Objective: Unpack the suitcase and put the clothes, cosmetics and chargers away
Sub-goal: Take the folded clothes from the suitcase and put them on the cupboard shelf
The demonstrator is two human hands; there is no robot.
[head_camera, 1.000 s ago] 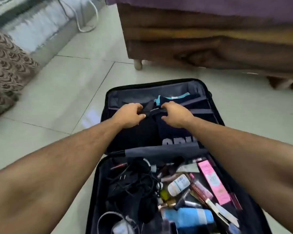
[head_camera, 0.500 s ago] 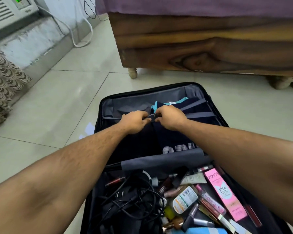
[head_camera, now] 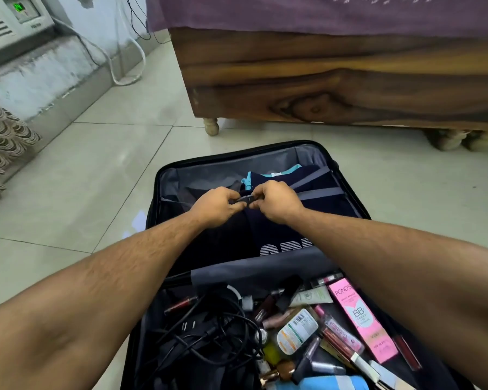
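Observation:
A black suitcase (head_camera: 268, 150) lies open on the tiled floor. Its far half holds dark navy folded clothes (head_camera: 282, 229) with a teal garment (head_camera: 282, 173) behind, under grey straps (head_camera: 319, 192). My left hand (head_camera: 214, 206) and my right hand (head_camera: 276, 201) meet over the clothes, both pinching the small black strap buckle (head_camera: 245, 199) between them. The near half holds tangled black charger cables (head_camera: 209, 330) on the left and loose cosmetics on the right: a pink Pond's BB cream box (head_camera: 362, 319), a clear bottle (head_camera: 296, 330), tubes and lipsticks.
A wooden bed frame (head_camera: 335, 88) with a purple cover stands just beyond the suitcase. A white appliance (head_camera: 9, 21) and cables (head_camera: 124, 63) sit at the far left wall. A patterned fabric (head_camera: 3, 147) hangs at the left. Bare tiles (head_camera: 76, 178) lie left of the suitcase.
The camera has tilted up, so the suitcase sits lower in view. My hands have drawn closer together on the buckle; the black buckle now shows between the fingertips.

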